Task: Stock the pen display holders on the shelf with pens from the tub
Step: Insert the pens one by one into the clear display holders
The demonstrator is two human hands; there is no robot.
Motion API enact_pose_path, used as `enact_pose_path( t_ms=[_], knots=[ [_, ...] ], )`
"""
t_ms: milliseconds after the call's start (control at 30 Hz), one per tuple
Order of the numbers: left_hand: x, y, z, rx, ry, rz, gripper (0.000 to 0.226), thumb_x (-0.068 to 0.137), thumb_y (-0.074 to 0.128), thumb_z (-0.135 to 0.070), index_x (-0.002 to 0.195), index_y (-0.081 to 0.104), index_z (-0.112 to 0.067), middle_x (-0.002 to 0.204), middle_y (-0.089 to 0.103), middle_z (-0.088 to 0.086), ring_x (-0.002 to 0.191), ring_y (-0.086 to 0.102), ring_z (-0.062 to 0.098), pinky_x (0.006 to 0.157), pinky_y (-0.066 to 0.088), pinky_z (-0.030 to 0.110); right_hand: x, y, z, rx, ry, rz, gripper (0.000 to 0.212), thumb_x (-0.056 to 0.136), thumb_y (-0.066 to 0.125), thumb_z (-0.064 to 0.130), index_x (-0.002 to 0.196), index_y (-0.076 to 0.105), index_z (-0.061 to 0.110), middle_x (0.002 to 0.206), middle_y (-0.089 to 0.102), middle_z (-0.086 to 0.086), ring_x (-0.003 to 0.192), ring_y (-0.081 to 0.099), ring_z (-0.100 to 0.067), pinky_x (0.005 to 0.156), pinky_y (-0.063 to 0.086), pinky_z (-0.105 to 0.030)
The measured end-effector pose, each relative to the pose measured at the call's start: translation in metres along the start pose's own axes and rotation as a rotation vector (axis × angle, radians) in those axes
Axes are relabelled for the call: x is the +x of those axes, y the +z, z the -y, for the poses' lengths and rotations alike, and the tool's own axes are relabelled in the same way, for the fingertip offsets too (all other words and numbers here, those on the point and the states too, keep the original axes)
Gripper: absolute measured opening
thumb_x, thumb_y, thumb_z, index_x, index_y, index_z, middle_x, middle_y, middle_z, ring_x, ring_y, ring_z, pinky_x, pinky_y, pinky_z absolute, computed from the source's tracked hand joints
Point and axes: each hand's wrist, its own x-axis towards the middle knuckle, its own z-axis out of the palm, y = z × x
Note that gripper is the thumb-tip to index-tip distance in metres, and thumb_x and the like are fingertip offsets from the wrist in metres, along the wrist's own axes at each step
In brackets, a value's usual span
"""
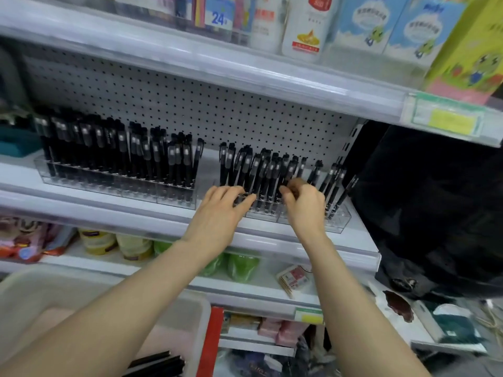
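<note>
Two clear pen display holders stand on the white shelf (114,210). The left holder (81,180) is packed with upright black pens (117,148). The right holder (337,216) carries several black pens (261,170), thinner toward its right end. My left hand (220,210) rests against the front of the right holder, fingers spread on the lower pen barrels. My right hand (304,202) pinches a black pen (290,170) standing in that holder. A pale tub (196,311) at the bottom left has a few black pens (160,363) lying in it.
A pegboard (190,104) backs the shelf. The shelf above carries white and blue cartons (364,23). Lower shelves carry green packets (239,265) and small boxes (294,278). A black bag (435,213) hangs close to the holder's right end.
</note>
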Motion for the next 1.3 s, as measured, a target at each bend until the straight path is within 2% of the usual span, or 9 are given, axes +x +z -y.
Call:
enact_pose_path(
  t_ms=[100, 200, 367, 567, 700, 867, 1000, 1167, 1300],
  knots=[
    [-0.001, -0.004, 0.000, -0.018, 0.010, 0.021, 0.080, 0.076, 0.074, 0.001, 0.146, 0.041, -0.022, 0.139, 0.049, 0.009, 0.129, 0.044, 0.028, 0.113, 0.031, 0.047, -0.001, 0.000, 0.003, -0.021, 0.025, -0.002, 0.023, 0.097, 0.057, 0.024, 0.108, 0.068, 0.007, 0.078, 0.063, -0.001, 0.057, 0.044, 0.006, 0.048, 0.032, -0.011],
    [-0.008, -0.011, 0.004, -0.073, 0.027, 0.019, 0.067, 0.086, 0.068, -0.005, 0.146, 0.041, -0.019, 0.143, 0.046, 0.010, 0.134, 0.039, 0.028, 0.117, 0.025, 0.045, -0.005, -0.001, 0.008, -0.042, 0.038, 0.002, 0.025, 0.097, 0.058, 0.022, 0.111, 0.069, 0.004, 0.085, 0.067, -0.006, 0.058, 0.049, -0.004, 0.064, 0.035, -0.018],
    [-0.051, -0.040, 0.021, -0.150, -0.002, 0.005, 0.055, 0.090, 0.066, -0.013, 0.141, 0.048, -0.016, 0.140, 0.048, 0.012, 0.129, 0.043, 0.032, 0.109, 0.038, 0.044, -0.015, -0.001, 0.021, -0.081, 0.087, -0.034, 0.026, 0.094, 0.061, 0.016, 0.112, 0.069, 0.000, 0.098, 0.071, -0.015, 0.080, 0.061, -0.023, 0.080, 0.049, -0.032],
    [-0.130, -0.060, 0.079, -0.236, -0.067, 0.040, 0.039, 0.084, 0.071, -0.013, 0.122, 0.065, -0.010, 0.119, 0.060, 0.012, 0.105, 0.058, 0.037, 0.090, 0.051, 0.044, -0.071, 0.019, 0.053, -0.039, 0.168, -0.133, 0.038, 0.092, 0.063, 0.012, 0.129, 0.059, 0.007, 0.125, 0.061, -0.012, 0.108, 0.061, -0.026, 0.098, 0.047, -0.036],
    [-0.191, -0.055, 0.119, -0.240, -0.117, 0.086, 0.035, 0.084, 0.063, -0.020, 0.118, 0.068, -0.010, 0.114, 0.062, 0.014, 0.098, 0.060, 0.038, 0.085, 0.052, 0.044, -0.145, 0.048, 0.090, 0.028, 0.107, -0.001, 0.030, 0.088, 0.065, 0.010, 0.117, 0.069, 0.010, 0.113, 0.067, -0.011, 0.102, 0.063, -0.025, 0.092, 0.045, -0.029],
    [-0.245, -0.038, 0.139, -0.235, -0.138, 0.183, 0.048, 0.086, 0.058, -0.024, 0.132, 0.057, -0.013, 0.132, 0.053, 0.016, 0.114, 0.052, 0.042, 0.097, 0.046, 0.051, -0.227, 0.096, 0.114, 0.048, 0.118, 0.231, 0.022, 0.087, 0.066, 0.012, 0.107, 0.074, 0.013, 0.104, 0.073, -0.004, 0.095, 0.067, -0.020, 0.088, 0.051, -0.030],
    [-0.260, -0.034, 0.137, -0.262, -0.150, 0.189, 0.064, 0.086, 0.067, -0.016, 0.145, 0.043, -0.019, 0.147, 0.039, 0.013, 0.135, 0.033, 0.036, 0.108, 0.036, 0.053, -0.265, 0.126, 0.114, 0.019, 0.190, 0.485, 0.024, 0.091, 0.061, 0.012, 0.112, 0.071, 0.015, 0.112, 0.071, -0.001, 0.103, 0.064, -0.016, 0.092, 0.048, -0.024],
    [-0.261, -0.037, 0.135, -0.273, -0.156, 0.190, 0.066, 0.084, 0.065, -0.013, 0.145, 0.042, -0.020, 0.146, 0.040, 0.011, 0.134, 0.032, 0.033, 0.111, 0.033, 0.048, -0.280, 0.143, 0.109, -0.165, 0.065, 0.705, 0.028, 0.092, 0.058, 0.014, 0.117, 0.067, 0.022, 0.121, 0.066, -0.003, 0.110, 0.062, -0.022, 0.096, 0.049, -0.036],
    [-0.261, -0.037, 0.136, -0.285, -0.166, 0.202, 0.065, 0.085, 0.063, -0.013, 0.145, 0.041, -0.021, 0.146, 0.039, 0.010, 0.135, 0.032, 0.031, 0.112, 0.033, 0.046, -0.280, 0.146, 0.111, -0.234, -0.044, 0.812, 0.027, 0.088, 0.065, 0.013, 0.115, 0.069, 0.017, 0.118, 0.062, -0.005, 0.108, 0.059, -0.024, 0.092, 0.043, -0.026]
  ],
)
